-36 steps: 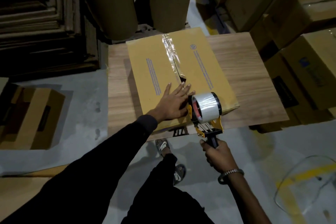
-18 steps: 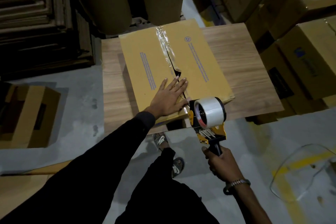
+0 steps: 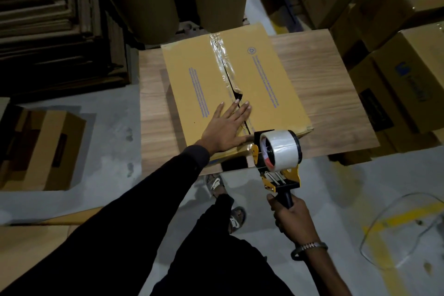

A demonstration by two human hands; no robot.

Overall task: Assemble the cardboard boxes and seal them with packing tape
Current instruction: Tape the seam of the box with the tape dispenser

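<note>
Left of the cardboard box (image 3: pixel 240 84), on the floor, sits another brown box (image 3: pixel 40 149), too dark to make out well. The cardboard box lies on the wooden table (image 3: pixel 331 94), and the left hand (image 3: pixel 224 131) presses flat on its near end with fingers straight and spread over the middle gap, where shiny tape (image 3: pixel 219 55) covers only the far part. At the box's near right corner, the tape dispenser (image 3: pixel 278 154) covers that corner, and the right hand (image 3: pixel 292 220) is wrapped tight around its handle, though I can't tell if the tape touches the box there.
</note>
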